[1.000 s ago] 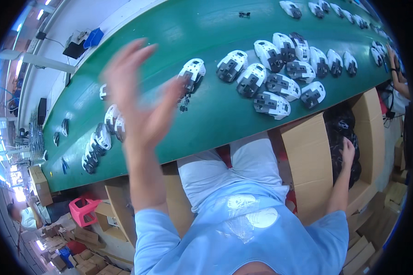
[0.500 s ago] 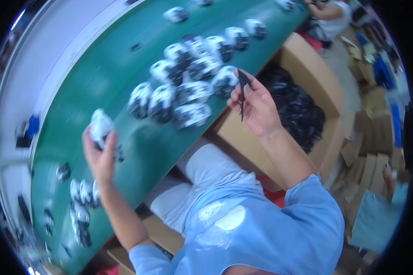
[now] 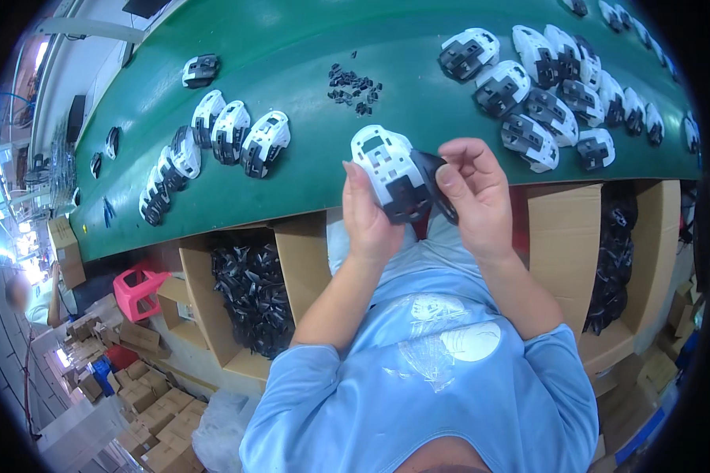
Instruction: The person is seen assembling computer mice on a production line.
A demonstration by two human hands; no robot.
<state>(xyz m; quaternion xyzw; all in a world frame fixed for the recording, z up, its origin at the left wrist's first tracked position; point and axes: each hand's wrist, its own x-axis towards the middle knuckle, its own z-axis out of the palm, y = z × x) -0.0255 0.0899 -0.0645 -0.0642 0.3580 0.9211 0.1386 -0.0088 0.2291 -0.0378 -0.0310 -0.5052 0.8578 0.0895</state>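
Observation:
My left hand [image 3: 373,217] is closed around a white and black plastic shell [image 3: 384,164], which has slots and square openings across its face. Pinched between thumb and fingers of my right hand [image 3: 475,193] is a curved black plastic piece [image 3: 432,175], touching or very near the shell's right side; the exact contact is hidden. Both hands are together in front of my body, over the near table edge. Beyond them, a scatter of small black parts [image 3: 355,87] lies on the green table [image 3: 315,150].
Similar shells stand in a group at the right [image 3: 528,142] and in a curved row at the left [image 3: 230,132]. Below the table edge are cardboard boxes of black pieces, one left [image 3: 252,296] and one right [image 3: 610,268]. A pink stool [image 3: 140,293] stands at the left.
My view has swung leftward. My hands, earlier wide apart with the shell in the left and the black piece in the right, have come together, bringing the piece to the shell's side.

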